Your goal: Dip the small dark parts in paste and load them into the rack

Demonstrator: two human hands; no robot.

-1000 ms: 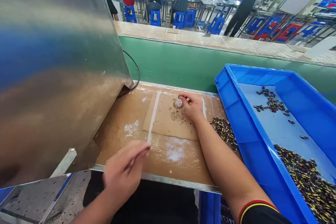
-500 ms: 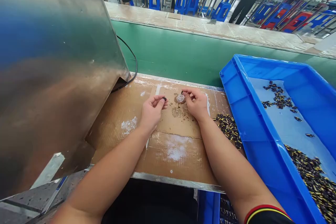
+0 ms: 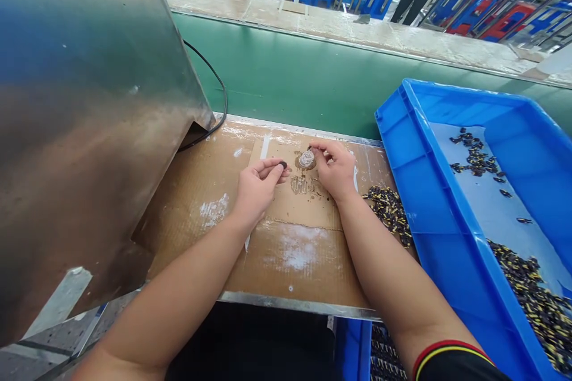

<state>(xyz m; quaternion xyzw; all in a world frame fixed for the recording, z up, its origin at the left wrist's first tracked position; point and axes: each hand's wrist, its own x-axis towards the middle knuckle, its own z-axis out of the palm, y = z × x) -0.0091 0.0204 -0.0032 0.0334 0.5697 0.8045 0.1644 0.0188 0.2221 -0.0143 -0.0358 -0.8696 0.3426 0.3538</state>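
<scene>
My left hand (image 3: 257, 187) rests on the cardboard sheet (image 3: 286, 250) and pinches a small dark part (image 3: 283, 164) between thumb and fingers. My right hand (image 3: 334, 169) is beside it, fingers pinched on a tiny dark piece just above a small round metal fixture (image 3: 306, 158) set in the cardboard. The two hands are a few centimetres apart, either side of the fixture. A loose heap of small black-and-yellow parts (image 3: 388, 209) lies on the cardboard just right of my right wrist.
A large blue tray (image 3: 411, 161) at the right holds several more of these parts. A slanted steel housing (image 3: 89, 101) fills the left, with a black cable (image 3: 218, 101) behind it. A green conveyor belt (image 3: 304, 83) runs across beyond the cardboard. People and blue stools are far behind.
My left hand came up from the near edge to beside the fixture, now pinching a small dark part. My right hand stayed at the fixture. The view tilted downward.
</scene>
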